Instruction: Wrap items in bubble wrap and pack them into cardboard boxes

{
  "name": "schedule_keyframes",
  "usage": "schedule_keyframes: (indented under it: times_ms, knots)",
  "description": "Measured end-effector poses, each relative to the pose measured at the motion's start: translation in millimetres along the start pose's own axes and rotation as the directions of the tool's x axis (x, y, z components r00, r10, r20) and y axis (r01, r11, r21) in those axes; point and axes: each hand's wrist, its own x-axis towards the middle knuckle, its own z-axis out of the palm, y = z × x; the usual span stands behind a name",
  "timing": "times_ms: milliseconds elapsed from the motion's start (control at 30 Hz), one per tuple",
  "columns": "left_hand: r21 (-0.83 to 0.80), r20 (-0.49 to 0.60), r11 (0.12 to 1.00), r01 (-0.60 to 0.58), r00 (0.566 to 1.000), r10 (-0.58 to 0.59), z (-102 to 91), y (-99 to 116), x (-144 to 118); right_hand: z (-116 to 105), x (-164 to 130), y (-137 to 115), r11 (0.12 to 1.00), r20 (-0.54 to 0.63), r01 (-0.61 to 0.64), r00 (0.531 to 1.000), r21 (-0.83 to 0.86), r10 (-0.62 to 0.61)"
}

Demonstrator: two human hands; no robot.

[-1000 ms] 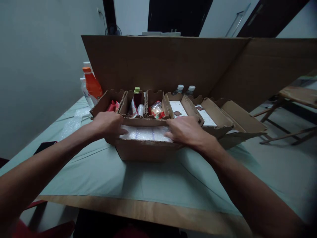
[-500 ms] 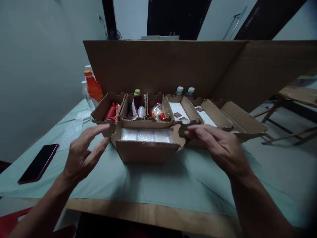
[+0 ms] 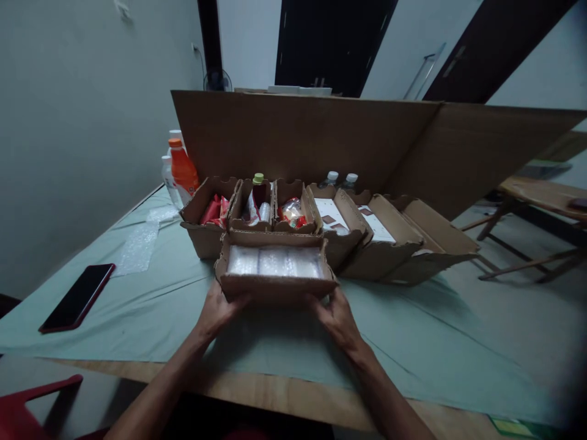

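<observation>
Between my two hands is a small open cardboard box [image 3: 277,289], set crosswise in front of a row of similar boxes. Inside it lie bubble-wrapped packs [image 3: 275,261]. My left hand [image 3: 220,310] grips its lower left end, thumb along the front wall and the other fingers partly hidden behind the side. At the lower right end my right hand [image 3: 337,315] holds it the same way. Behind stand boxes with red packets [image 3: 215,211], a bottle with a green cap [image 3: 258,179], a clear food pack with red edges [image 3: 292,212] and white printed cartons [image 3: 331,214].
A phone [image 3: 77,297] and bubble wrap sheets [image 3: 137,247] lie on the green tablecloth [image 3: 174,305] at left. Bottles, one an orange bottle [image 3: 184,171], stand at the back left. A tall cardboard panel [image 3: 293,131] rises behind the boxes. A wooden stool [image 3: 536,195] is at right.
My hands have come down and inward from either side of the box and now grip its lower ends. The view has shifted slightly.
</observation>
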Motion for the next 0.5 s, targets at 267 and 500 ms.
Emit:
schedule_keyframes:
  times_ms: [267,500]
  knots:
    - [0.155,-0.236,0.978,0.143,0.966,-0.104,-72.2,-3,-66,15,-20,-60,0.977,0.079,0.026,0.996,0.213,-0.044]
    - [-0.128,-0.011,0.984,-0.12,0.993,0.12,-6.4,54,-21,-29,-14,-19,0.972,-0.145,-0.162,0.971,0.172,0.188]
